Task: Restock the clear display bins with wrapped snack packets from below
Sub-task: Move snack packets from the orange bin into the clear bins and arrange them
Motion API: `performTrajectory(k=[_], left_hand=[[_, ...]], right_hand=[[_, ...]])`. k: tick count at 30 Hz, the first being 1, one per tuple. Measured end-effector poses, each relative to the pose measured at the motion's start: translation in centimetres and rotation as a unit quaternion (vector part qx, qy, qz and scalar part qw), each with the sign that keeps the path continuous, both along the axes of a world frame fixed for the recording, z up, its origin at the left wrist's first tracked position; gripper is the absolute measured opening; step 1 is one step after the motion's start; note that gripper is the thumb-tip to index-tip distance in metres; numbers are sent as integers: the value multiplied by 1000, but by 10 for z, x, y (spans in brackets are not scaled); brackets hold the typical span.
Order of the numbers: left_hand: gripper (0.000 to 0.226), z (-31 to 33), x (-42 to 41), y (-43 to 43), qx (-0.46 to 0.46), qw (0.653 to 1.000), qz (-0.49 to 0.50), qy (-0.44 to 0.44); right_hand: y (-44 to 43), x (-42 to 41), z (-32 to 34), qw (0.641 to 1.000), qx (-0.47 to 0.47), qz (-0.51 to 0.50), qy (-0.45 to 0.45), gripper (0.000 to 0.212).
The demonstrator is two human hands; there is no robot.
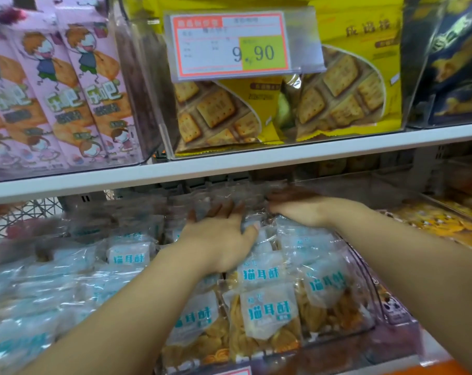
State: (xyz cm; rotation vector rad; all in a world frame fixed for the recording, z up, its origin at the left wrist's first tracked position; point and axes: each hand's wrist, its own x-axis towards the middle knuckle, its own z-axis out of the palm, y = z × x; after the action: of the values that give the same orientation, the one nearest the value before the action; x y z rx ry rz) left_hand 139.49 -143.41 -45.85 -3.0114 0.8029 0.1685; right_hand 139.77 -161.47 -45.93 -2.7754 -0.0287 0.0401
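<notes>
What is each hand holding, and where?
Left hand lies open on the packets, gripping none. Right hand is too blurred to tell.

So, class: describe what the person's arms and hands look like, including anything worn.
Both forearms are bare to the frame edge: no sleeves show. The left hand and right hand wear no gloves, and no watch or bracelet shows at either wrist. Fingers are too blurred to rule out rings.

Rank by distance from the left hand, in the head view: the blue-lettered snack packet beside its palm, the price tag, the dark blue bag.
1. blue-lettered snack packet, low, right beside the left hand.
2. price tag, high, almost straight above.
3. dark blue bag, high, far right.
</notes>
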Motion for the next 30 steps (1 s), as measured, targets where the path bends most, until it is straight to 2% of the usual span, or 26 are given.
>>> performTrajectory(k=[2, 6, 8, 11, 14, 17, 21, 22, 24, 26, 30], left_hand=[[60, 0, 0, 0, -1, 1000, 3, 2], [58, 11, -5, 5, -34, 999, 0, 27], [57, 18, -11, 10, -76, 996, 8, 38], [54, 23, -27, 16, -119, 993, 3, 21], [55, 16, -55, 16, -103, 994, -23, -3], [59, -2, -81, 12, -44, 998, -43, -29], [61, -20, -84, 15, 0, 995, -48, -92], [60, -21, -83, 16, 6, 994, -50, -100], [59, -19, -84, 16, -1, 995, -44, -89], [57, -12, -85, 11, -22, 995, -38, -86], [53, -2, -74, -14, -60, 989, -41, -129]], right_hand=[[-2, -1, 2, 1000, 22, -10, 7, 37], [-9, -33, 17, 987, 141, -70, 2, 33], [-13, -61, 25, 984, 152, -83, -46, 31], [-5, -103, 24, 979, 144, -21, -144, 21], [12, -130, 3, 993, -12, 12, -121, 56], [27, -137, -23, 983, -154, -5, -96, 68], [28, -130, -44, 976, -187, -26, -111, 112], [27, -130, -46, 974, -191, -29, -117, 113], [26, -133, -48, 977, -171, -22, -128, 100], [19, -139, -49, 986, -113, -4, -119, 88], [0, -147, -46, 990, -33, 16, -139, 83]])
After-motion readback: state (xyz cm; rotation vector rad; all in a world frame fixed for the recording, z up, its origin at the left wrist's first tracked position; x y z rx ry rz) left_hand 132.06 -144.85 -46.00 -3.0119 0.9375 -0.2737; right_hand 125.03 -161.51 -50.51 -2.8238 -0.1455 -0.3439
